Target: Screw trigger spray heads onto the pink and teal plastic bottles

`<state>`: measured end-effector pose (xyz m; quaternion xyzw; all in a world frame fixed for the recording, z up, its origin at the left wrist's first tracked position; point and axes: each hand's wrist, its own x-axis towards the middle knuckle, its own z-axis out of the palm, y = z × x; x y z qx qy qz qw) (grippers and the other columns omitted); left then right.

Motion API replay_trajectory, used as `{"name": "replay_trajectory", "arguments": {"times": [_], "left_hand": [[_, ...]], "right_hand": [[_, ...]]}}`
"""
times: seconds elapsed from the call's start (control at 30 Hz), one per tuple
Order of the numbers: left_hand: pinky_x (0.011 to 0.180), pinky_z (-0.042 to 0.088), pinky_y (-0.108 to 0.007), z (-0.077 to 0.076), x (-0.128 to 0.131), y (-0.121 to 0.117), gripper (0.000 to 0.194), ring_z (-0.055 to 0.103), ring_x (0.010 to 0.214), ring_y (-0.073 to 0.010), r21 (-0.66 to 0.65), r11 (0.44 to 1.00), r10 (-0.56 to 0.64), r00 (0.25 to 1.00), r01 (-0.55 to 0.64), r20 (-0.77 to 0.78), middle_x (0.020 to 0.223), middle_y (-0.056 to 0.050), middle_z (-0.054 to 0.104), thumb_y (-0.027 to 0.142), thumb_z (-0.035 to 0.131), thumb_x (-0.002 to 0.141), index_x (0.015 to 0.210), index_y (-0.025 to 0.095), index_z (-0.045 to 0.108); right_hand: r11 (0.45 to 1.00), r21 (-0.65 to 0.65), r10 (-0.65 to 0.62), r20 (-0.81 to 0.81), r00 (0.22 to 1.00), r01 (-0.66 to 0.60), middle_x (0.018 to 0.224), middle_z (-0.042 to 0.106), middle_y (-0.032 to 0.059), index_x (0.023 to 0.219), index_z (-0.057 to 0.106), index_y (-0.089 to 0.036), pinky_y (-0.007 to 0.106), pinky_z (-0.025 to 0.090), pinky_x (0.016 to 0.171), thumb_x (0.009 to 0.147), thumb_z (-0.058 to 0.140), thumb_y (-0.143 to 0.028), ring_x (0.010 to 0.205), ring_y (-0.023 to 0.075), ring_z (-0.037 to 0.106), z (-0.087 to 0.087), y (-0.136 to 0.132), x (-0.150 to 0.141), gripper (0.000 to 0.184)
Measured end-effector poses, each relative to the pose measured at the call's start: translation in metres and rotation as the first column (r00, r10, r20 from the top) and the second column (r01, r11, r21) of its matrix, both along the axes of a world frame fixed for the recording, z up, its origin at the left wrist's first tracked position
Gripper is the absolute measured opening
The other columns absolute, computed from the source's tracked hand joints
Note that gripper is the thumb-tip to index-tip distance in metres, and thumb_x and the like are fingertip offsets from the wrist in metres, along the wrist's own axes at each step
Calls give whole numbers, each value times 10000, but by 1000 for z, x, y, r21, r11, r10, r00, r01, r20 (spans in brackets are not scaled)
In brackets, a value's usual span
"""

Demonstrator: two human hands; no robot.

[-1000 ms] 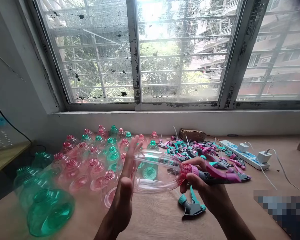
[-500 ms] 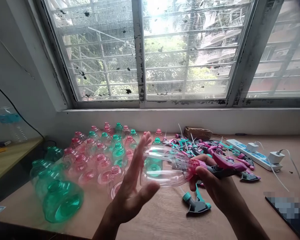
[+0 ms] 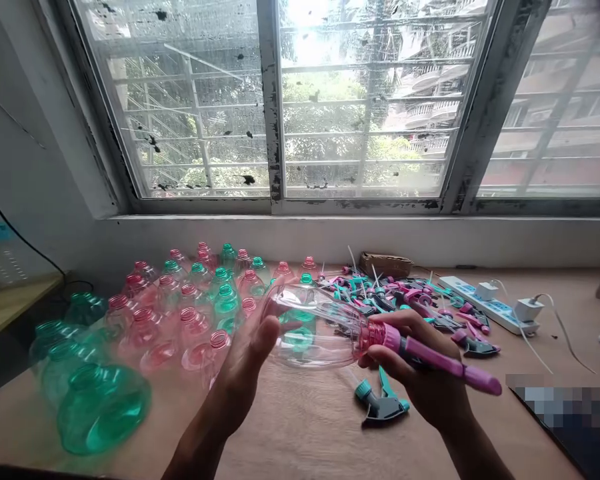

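Observation:
A clear pink plastic spray bottle (image 3: pixel 325 337) lies sideways in the air between my hands, its neck toward the right. My left hand (image 3: pixel 243 370) is wrapped round its base, thumb on the near side and fingers seen behind through the plastic. My right hand (image 3: pixel 433 397) grips the neck end, with fingers round the pink collar of a trigger spray head (image 3: pixel 443 362). That pink and dark head sits at the bottle's mouth and points right. Below the bottle, a teal and grey spray head (image 3: pixel 384 407) rests on the table.
Pink and green bottles (image 3: pixel 194 323) without heads stand at the left; a larger green one (image 3: pixel 103 410) is nearest. A pile of spray heads (image 3: pixel 395 290) lies behind my right hand. Further right are a power strip (image 3: pixel 490 308) with plugs and a dark flat device (image 3: pixel 565 427).
My left hand has closed from an open palm onto the bottle's base. The spray head has turned about the bottle's axis in my right hand. The view has shifted slightly right.

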<state>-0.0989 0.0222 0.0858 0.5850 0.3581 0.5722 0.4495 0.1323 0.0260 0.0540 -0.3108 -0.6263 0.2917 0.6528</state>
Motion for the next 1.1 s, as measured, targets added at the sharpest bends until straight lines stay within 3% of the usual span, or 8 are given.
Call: {"name": "replay_trajectory", "arguments": {"times": [0.23,0.3,0.4,0.57,0.73,0.87,1.0,1.1], "left_hand": [[1304,155,-488,15,-17,-12,785,-23,1612,-246,165,956,-175,923,243,-344,1714,234,97,456,661,921,1514,633,179],[1314,71,-475,15,-18,-13,804,-66,1610,-222,133,958,-199,925,253,-324,1708,267,43,445,675,916,1507,648,168],[1307,139,-500,11,-13,-9,733,68,1608,-286,104,971,-200,969,216,-145,1730,166,120,609,617,894,1538,538,274],[1268,208,-612,6,-4,-1,772,237,1560,-409,30,999,35,986,-31,-163,1686,-42,346,732,487,890,1545,335,397],[1242,197,-685,5,-14,-2,678,160,1582,-389,77,995,85,899,-58,-430,1730,102,175,614,553,929,1540,532,271],[1270,129,-637,6,-19,-4,793,-3,1606,-293,154,988,73,860,6,-504,1716,210,98,501,640,932,1503,663,113],[1271,107,-612,8,-18,-9,845,-25,1602,-272,197,978,41,861,69,-507,1715,226,41,443,651,942,1495,681,58],[1279,55,-587,7,-14,-12,891,-49,1602,-278,146,981,-47,895,124,-444,1719,203,-67,421,679,926,1532,619,56]], "right_hand": [[920,-227,274,-215,937,-321,550,732,-16,870,675,-212,249,473,436,844,776,-484,462,167,640,5,8,2,292],[937,-209,241,-195,951,-280,555,744,-25,896,673,-229,244,483,441,850,780,-453,474,170,662,4,7,0,252],[997,-48,58,-41,997,-60,632,786,-33,964,697,-271,256,529,468,817,829,-354,511,182,707,-2,3,-2,214],[934,304,-259,211,943,188,764,816,-29,1054,727,-313,273,549,509,766,867,-254,530,176,712,-12,1,1,326],[999,30,14,24,1000,-15,613,788,-46,976,710,-284,277,509,474,819,831,-312,485,184,699,-5,4,2,200],[957,-166,221,-118,968,-238,523,741,-33,875,714,-227,297,502,526,873,758,-443,480,182,668,2,11,0,220],[941,-168,263,-178,948,-293,524,747,-37,875,694,-224,268,493,493,862,772,-448,462,168,667,1,12,2,237],[988,-21,150,-106,983,-153,638,799,-31,950,691,-259,272,545,462,813,837,-318,490,190,725,-1,7,3,209]]}}
